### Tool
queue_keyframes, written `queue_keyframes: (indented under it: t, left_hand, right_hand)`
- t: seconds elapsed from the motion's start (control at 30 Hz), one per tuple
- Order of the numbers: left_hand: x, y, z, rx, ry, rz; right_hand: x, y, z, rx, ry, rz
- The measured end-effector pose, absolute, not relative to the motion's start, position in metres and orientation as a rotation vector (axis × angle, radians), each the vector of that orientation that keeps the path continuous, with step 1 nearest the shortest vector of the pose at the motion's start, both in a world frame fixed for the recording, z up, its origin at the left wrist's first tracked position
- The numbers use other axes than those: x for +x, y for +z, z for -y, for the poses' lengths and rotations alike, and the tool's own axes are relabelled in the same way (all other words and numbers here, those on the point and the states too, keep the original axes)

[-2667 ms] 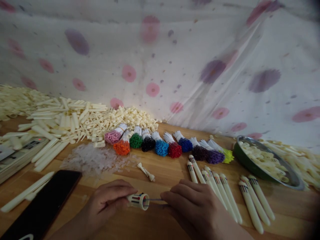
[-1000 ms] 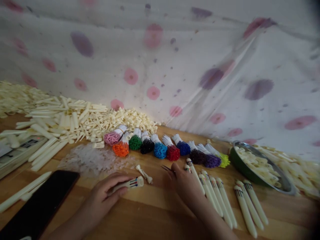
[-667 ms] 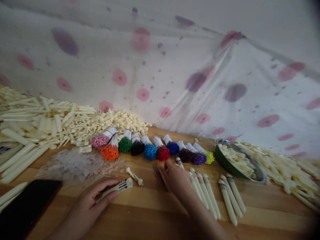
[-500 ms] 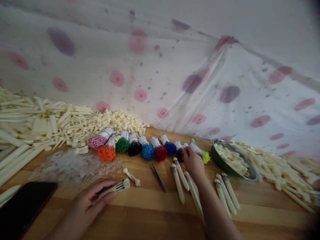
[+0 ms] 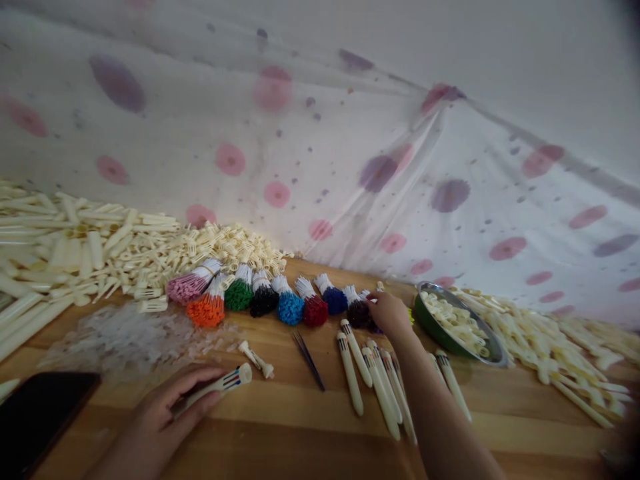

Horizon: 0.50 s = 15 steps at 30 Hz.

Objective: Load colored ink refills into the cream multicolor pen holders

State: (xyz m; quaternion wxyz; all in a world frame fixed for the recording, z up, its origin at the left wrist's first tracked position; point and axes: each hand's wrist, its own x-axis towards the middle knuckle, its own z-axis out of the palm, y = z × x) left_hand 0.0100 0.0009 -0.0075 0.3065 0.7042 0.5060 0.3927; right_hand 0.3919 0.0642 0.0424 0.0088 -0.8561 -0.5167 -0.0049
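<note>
My left hand (image 5: 175, 407) is closed around a cream multicolour pen barrel (image 5: 227, 382), its open end up to the right with coloured sliders in its slots. At the row of refill bundles, my right hand (image 5: 390, 315) has its fingers pinched beside the dark brown bundle (image 5: 358, 312). What the fingertips hold is hidden. A purple and a yellow-green bundle are mostly behind this hand. Further left lie blue (image 5: 336, 300), red (image 5: 315, 311), light blue (image 5: 291, 308), black (image 5: 263, 301), green (image 5: 239, 293), orange (image 5: 205, 311) and pink (image 5: 186, 289) refill bundles.
Tweezers (image 5: 309, 360) and a small cream pen part (image 5: 257, 360) lie mid-table. Several cream pens (image 5: 351, 373) flank my right forearm. A green bowl (image 5: 425, 320) of cream parts stands right. Clear plastic bits (image 5: 130, 340), a phone (image 5: 47, 423) and heaped barrels (image 5: 80, 247) are left.
My right hand has shifted slightly right along the bundles, uncovering more of the dark brown one. My left hand still holds the pen barrel. The view has shifted a little.
</note>
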Motion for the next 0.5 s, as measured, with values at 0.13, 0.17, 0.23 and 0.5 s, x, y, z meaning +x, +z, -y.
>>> queue_keyframes:
  t: [0.13,0.17,0.23,0.5]
  left_hand:
    - [0.01,-0.009,0.0,1.875,1.016,-1.341]
    - [0.01,-0.009,0.0,1.873,1.022,-1.335]
    - [0.011,-0.008,-0.001,1.864,1.049,-1.322]
    - [0.014,0.002,0.0,1.858,1.089,-1.397]
  right_hand:
    - [0.389,0.049,-0.071,-2.754,-0.025,1.703]
    - [0.387,0.05,-0.073,-2.774,-0.037,1.714]
    - [0.382,0.05,-0.075,-2.812,-0.072,1.724]
    - [0.368,0.054,-0.068,-2.918,-0.175,1.737]
